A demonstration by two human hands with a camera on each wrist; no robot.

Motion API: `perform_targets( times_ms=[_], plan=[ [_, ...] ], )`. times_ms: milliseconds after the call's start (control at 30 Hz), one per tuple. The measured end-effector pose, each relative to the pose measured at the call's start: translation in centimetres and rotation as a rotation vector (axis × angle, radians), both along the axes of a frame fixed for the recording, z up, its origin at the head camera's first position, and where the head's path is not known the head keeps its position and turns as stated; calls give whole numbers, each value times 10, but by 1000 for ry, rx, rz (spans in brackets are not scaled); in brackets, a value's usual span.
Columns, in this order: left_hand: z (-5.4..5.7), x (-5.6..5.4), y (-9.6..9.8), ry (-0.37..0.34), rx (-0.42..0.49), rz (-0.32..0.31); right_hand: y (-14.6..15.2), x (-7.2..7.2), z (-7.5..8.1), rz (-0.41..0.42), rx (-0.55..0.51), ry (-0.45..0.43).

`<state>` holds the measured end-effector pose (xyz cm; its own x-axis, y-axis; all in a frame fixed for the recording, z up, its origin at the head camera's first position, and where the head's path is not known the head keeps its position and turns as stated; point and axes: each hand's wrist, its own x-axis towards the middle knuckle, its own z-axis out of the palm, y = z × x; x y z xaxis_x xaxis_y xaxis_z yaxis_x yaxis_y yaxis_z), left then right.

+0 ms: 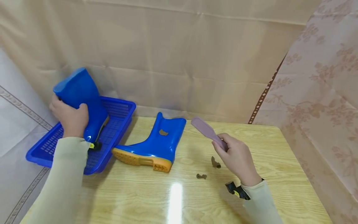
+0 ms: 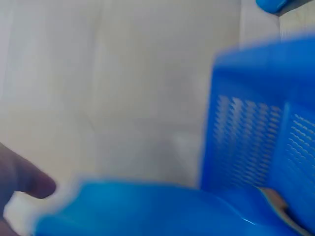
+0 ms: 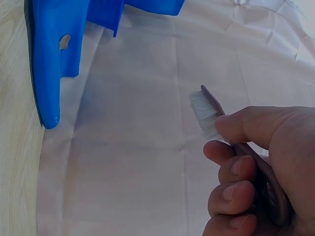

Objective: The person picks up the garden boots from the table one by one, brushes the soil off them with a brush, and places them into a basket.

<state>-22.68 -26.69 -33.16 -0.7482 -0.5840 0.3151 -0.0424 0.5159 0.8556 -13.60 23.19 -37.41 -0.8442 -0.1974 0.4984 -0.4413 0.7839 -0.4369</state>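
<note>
Two hands (image 1: 71,117) (image 1: 237,155), two boots (image 1: 81,88) (image 1: 167,141), one brush (image 1: 205,128)

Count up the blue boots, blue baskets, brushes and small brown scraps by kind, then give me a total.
Blue boots: 2
Blue basket: 1
Brush: 1
Small brown scraps: 3 (1 on the lying boot, 2 on the table)
Total: 7

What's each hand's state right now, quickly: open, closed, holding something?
Left hand: holding a blue rain boot by its shaft.
Right hand: closed around a mauve brush with white bristles.
</note>
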Motion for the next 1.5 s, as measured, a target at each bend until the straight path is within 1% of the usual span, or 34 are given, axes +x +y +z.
perform_targets(
  times_ms=[67, 100, 133, 167, 200, 233, 267, 300, 367, 433, 500, 533, 633, 700, 800, 967, 1133, 1333, 1500],
  plan=[
    [0, 10, 31, 240, -157, -3, 1, 0, 1, -7, 1, -6],
    [0, 16, 47, 349, -230, -29, 2, -1, 1, -9, 2, -9],
    [-1, 22, 63, 430, -291, -74, 2, -1, 2, -9, 3, -10],
    [-1, 29, 78, 481, -332, -140, 2, -1, 2, -7, 4, -10],
    [-1, 35, 91, 510, -365, -210, 2, -2, 3, -6, 4, -9],
    [0, 40, 104, 506, -374, -287, 2, -3, 3, -6, 4, -7],
    [0, 45, 115, 479, -373, -371, 2, -3, 4, -5, 2, -3],
    [0, 48, 124, 432, -364, -455, 2, -4, 4, -5, 0, 1],
    [-1, 53, 140, 299, -349, -598, 2, -4, 4, -8, -2, 9],
    [-5, 54, 151, 161, -336, -701, 3, -5, 4, -10, -1, 14],
    [-12, 52, 158, 51, -342, -771, 3, -6, 3, -8, -2, 11],
    [-15, 51, 161, 9, -349, -797, 3, -6, 3, -8, -1, 9],
    [-27, 47, 165, -76, -356, -838, 3, -6, 1, -6, -1, -4],
    [-33, 45, 166, -99, -358, -848, 3, -6, 0, -9, -2, -14],
    [-39, 42, 168, -108, -354, -857, 5, -4, -2, -24, -8, -26],
    [-39, 40, 172, -109, -370, -876, 7, -1, -3, -45, -22, -28],
    [-37, 41, 175, -144, -399, -882, 8, -2, -4, -48, -31, -22],
    [-36, 42, 174, -165, -412, -882, 9, -5, -5, -75, -50, 52],
    [-37, 41, 173, -189, -416, -876, 9, -8, -5, -67, -71, 106]
  ],
)
